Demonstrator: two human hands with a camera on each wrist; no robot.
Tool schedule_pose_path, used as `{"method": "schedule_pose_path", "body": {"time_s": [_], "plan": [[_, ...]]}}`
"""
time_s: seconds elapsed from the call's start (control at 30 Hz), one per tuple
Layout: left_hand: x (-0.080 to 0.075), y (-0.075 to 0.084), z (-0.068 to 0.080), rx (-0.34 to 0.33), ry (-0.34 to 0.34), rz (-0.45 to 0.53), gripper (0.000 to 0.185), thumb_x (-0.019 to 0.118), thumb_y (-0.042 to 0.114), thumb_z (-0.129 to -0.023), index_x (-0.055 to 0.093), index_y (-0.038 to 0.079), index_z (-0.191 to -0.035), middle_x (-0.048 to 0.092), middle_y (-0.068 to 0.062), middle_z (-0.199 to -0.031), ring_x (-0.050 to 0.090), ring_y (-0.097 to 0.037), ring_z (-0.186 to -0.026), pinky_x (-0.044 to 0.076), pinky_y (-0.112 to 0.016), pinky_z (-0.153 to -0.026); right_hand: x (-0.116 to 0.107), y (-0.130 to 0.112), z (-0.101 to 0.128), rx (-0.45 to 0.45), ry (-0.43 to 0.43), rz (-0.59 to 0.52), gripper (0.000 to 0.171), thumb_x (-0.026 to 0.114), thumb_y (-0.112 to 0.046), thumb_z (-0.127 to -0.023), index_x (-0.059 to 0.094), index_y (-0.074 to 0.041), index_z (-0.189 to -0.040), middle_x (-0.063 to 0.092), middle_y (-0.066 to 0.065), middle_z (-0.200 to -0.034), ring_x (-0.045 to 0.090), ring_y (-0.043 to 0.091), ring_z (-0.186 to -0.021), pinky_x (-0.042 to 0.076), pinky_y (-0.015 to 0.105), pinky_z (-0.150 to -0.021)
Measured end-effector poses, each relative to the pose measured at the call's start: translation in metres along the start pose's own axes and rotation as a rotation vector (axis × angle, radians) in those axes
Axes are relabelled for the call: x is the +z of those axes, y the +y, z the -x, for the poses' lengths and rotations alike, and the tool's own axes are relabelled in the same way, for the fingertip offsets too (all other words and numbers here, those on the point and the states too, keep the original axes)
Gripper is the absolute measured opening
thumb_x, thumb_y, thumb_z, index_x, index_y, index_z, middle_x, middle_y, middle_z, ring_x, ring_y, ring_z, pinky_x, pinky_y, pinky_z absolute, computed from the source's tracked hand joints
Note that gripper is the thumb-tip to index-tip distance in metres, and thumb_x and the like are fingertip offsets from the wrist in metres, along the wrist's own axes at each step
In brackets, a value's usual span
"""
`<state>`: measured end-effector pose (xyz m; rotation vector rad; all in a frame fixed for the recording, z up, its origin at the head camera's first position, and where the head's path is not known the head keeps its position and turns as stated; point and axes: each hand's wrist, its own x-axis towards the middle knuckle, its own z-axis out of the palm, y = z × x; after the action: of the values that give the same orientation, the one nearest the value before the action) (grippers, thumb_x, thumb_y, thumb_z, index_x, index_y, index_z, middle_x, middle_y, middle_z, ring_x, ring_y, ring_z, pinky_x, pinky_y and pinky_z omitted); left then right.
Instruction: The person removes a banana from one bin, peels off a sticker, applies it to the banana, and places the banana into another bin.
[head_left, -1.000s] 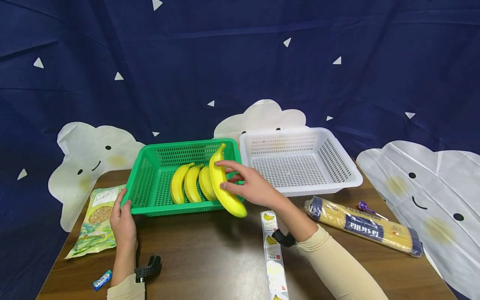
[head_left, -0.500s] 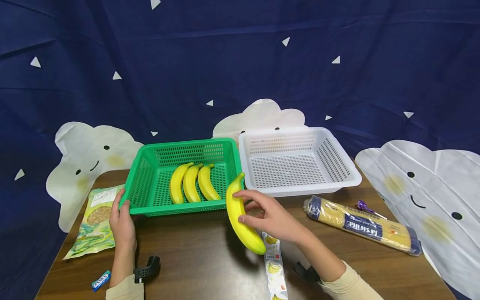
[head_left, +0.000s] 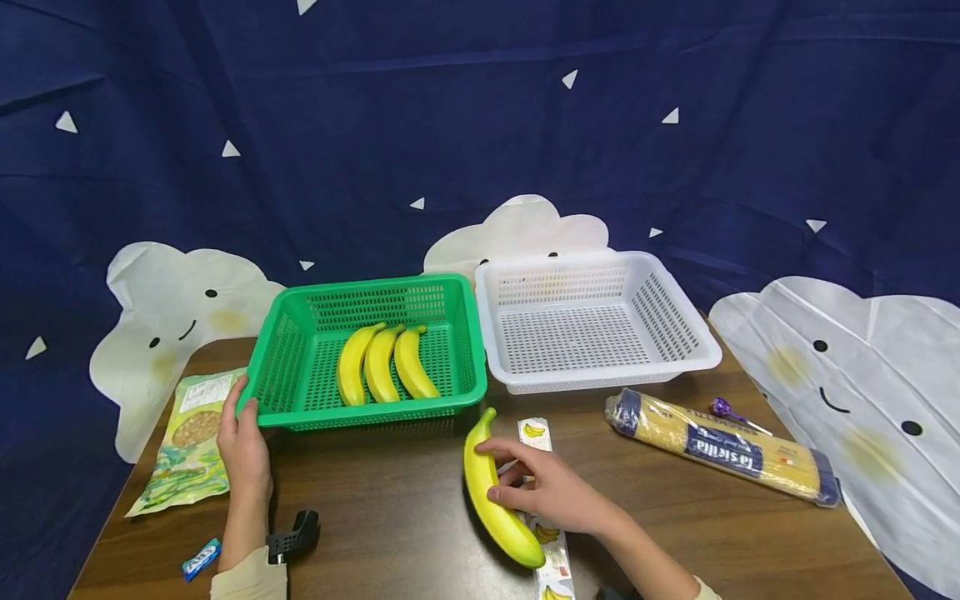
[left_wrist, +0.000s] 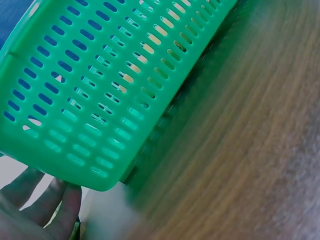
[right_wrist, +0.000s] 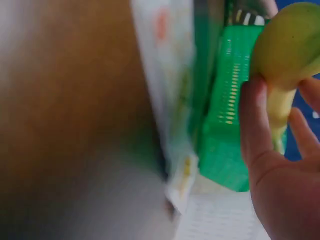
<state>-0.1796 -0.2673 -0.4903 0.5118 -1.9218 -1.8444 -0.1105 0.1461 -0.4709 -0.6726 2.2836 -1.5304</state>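
Banana point(head_left: 480, 485) nearer, right hand point(head_left: 553, 490) seemingly pinching

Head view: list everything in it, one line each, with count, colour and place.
Backdrop: 1, dark blue with white clouds and triangles, behind
Table: 1, brown, in front
Green basket: 1, green, table's far left
White basket: 1, white, right of the green basket
Loose bananas: 3, yellow, in the green basket
Held banana: 1, yellow, in the right grip
Sticker strip: 1, white with yellow bananas, partly under the right grip
Pasta pack: 1, yellow and dark blue, table's right
Lollipop: 1, purple, behind the pasta pack
Patterned bag: 1, green, table's left
Small packet: 1, blue, near left
Sleeves: 2, cream, bottom edge
Left grip: 1 hand, at the green basket's near left corner
Right grip: 1 hand, holding the held banana
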Motion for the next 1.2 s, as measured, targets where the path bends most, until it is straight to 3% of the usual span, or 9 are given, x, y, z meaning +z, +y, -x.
{"method": "schedule_pose_path", "body": {"time_s": [0.2,0.37,0.47,0.67,0.8,0.9,1.03,1.1,1.2], "plan": [[-0.001,0.005,-0.002,0.019,0.008,-0.011,0.041,0.041,0.032,-0.102,0.047,0.032,-0.142,0.035,0.004,-0.150,0.031,-0.015,-0.133,0.022,-0.036,-0.108,0.006,0.020,-0.003,-0.004,0.003,0.038,0.049,0.069,-0.023,-0.090,0.052,-0.026,-0.136,0.058,0.006,-0.118,0.063,0.016,-0.088,0.053,0.033,-0.072],[-0.001,0.006,0.000,0.030,-0.021,-0.024,0.043,0.040,0.031,-0.103,0.044,0.028,-0.145,0.032,0.002,-0.152,0.029,-0.018,-0.136,0.022,-0.040,-0.109,0.010,0.016,0.001,0.002,-0.007,0.102,0.052,0.072,-0.033,-0.087,0.054,-0.028,-0.136,0.055,0.006,-0.117,0.062,0.015,-0.090,0.052,0.030,-0.074],[0.000,0.018,0.009,0.026,-0.027,-0.024,0.044,0.040,0.029,-0.103,0.043,0.025,-0.146,0.031,-0.001,-0.152,0.029,-0.021,-0.136,0.022,-0.042,-0.109,0.013,0.012,0.002,0.005,-0.040,0.157,0.056,0.075,-0.038,-0.083,0.055,-0.029,-0.135,0.052,0.006,-0.111,0.060,0.016,-0.091,0.052,0.028,-0.075],[-0.002,0.013,0.006,0.015,-0.031,-0.035,0.043,0.040,0.033,-0.103,0.042,0.031,-0.146,0.031,0.000,-0.152,0.028,-0.021,-0.137,0.022,-0.044,-0.109,0.014,0.010,0.001,0.005,-0.064,0.171,0.057,0.077,-0.031,-0.082,0.056,-0.024,-0.135,0.051,0.008,-0.109,0.060,0.018,-0.090,0.052,0.026,-0.075],[-0.002,0.008,0.003,0.027,0.056,-0.132,0.043,0.038,0.040,-0.102,0.041,0.035,-0.145,0.038,-0.002,-0.147,0.038,-0.024,-0.129,0.029,-0.047,-0.102,0.016,0.010,0.001,0.015,-0.078,0.145,0.058,0.075,-0.032,-0.085,0.053,-0.022,-0.137,0.050,0.005,-0.117,0.061,0.016,-0.093,0.052,0.025,-0.077],[0.000,0.014,0.009,0.159,0.206,-0.270,0.043,0.043,0.039,-0.100,0.046,0.027,-0.141,0.044,-0.007,-0.138,0.041,-0.026,-0.119,0.032,-0.046,-0.093,0.016,0.010,0.003,0.023,-0.093,0.149,0.058,0.070,-0.037,-0.088,0.050,-0.021,-0.140,0.049,0.003,-0.122,0.060,0.012,-0.093,0.051,0.025,-0.078],[0.006,0.033,0.023,0.554,0.365,-0.431,0.032,0.059,0.022,-0.092,0.059,0.006,-0.120,0.047,-0.015,-0.125,0.039,-0.033,-0.112,0.031,-0.049,-0.090,0.005,0.011,0.006,0.011,-0.095,0.175,0.056,0.061,-0.042,-0.093,0.047,-0.017,-0.142,0.051,0.007,-0.125,0.060,0.010,-0.095,0.051,0.027,-0.079],[0.013,0.046,0.032,0.757,0.368,-0.442,0.023,0.064,0.012,-0.087,0.065,0.000,-0.107,0.054,-0.017,-0.116,0.044,-0.037,-0.106,0.034,-0.049,-0.085,-0.005,0.013,0.009,0.018,-0.068,0.172,0.055,0.059,-0.041,-0.095,0.049,-0.013,-0.140,0.052,0.008,-0.126,0.061,0.012,-0.095,0.052,0.029,-0.077],[0.031,0.063,0.048,0.943,0.234,-0.372,0.012,0.066,0.007,-0.084,0.070,0.000,-0.094,0.064,-0.013,-0.095,0.055,-0.032,-0.084,0.039,-0.038,-0.073,-0.023,0.019,0.012,0.044,0.011,0.190,0.051,0.061,-0.039,-0.094,0.054,-0.010,-0.135,0.056,0.008,-0.122,0.062,0.013,-0.091,0.052,0.029,-0.070]]}}
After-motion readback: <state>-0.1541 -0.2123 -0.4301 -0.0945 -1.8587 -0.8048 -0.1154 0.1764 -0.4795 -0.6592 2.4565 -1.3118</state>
